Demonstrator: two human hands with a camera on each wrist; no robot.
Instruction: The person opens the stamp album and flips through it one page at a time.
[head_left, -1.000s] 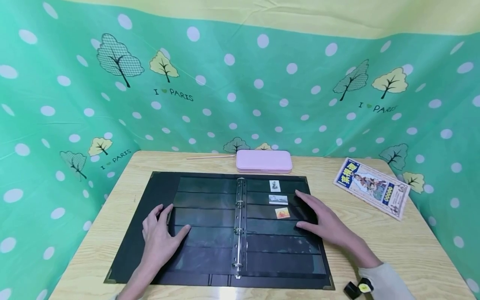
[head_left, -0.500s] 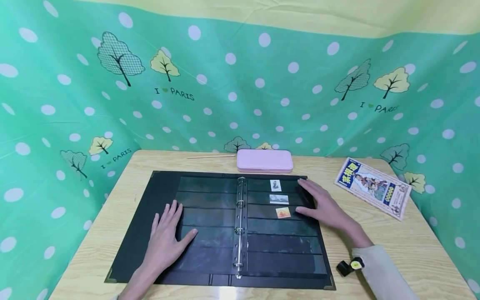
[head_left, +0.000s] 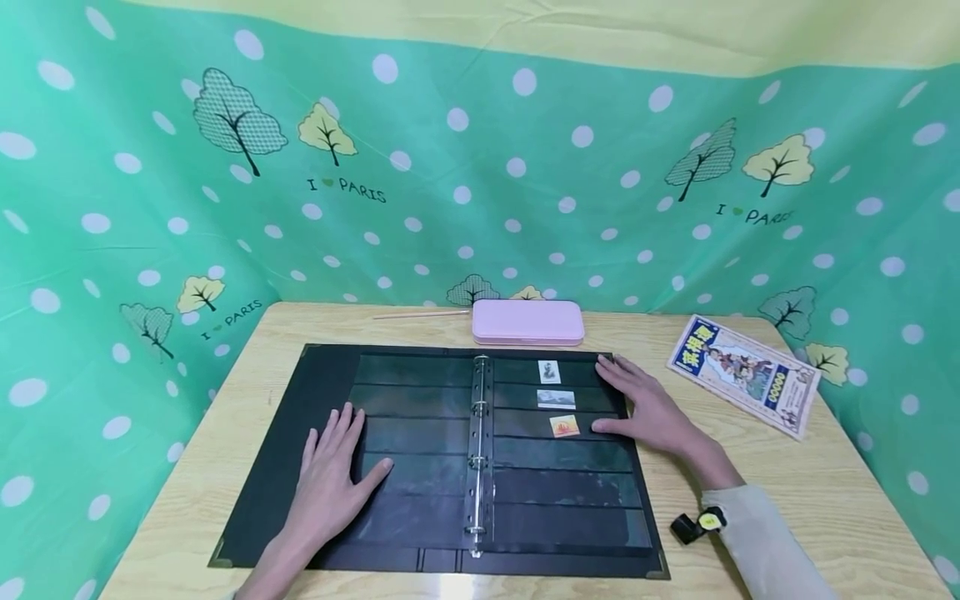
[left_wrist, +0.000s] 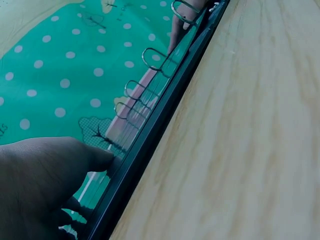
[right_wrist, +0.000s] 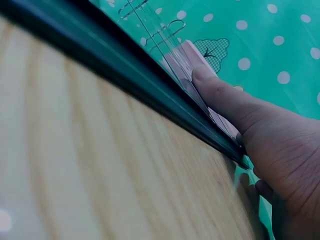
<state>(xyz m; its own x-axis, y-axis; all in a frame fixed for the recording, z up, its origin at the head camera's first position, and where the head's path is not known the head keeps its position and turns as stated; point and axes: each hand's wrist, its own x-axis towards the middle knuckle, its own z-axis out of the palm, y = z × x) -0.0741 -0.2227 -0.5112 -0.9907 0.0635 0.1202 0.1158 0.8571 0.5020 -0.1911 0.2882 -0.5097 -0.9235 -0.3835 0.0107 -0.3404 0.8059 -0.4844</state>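
A black ring-bound stamp album (head_left: 262, 467) lies spread flat on the table, its metal rings (head_left: 478, 458) down the middle. Clear-pocket pages cover both halves. Three stamps sit in the upper rows of the right page: a white portrait stamp (head_left: 549, 372), a grey landscape stamp (head_left: 557, 399) and an orange stamp (head_left: 564, 426). My left hand (head_left: 330, 483) rests on the left page with fingers extended and thumb spread. At the right page's outer edge lies my right hand (head_left: 651, 408), its thumb beside the orange stamp. Both wrist views show the thumbs close over the album's edge.
Behind the album stands a pink case (head_left: 528, 322), with a thin stick (head_left: 422, 315) to its left. A printed paper sheet (head_left: 742, 375) lies at the back right of the wooden table (head_left: 757, 454). A green dotted cloth (head_left: 480, 167) hangs around the back and sides.
My left hand has flattened, its fingers shifting right and straightening on the page. My right hand has slid away from me along the right page's outer edge. The album and stamps stay put.
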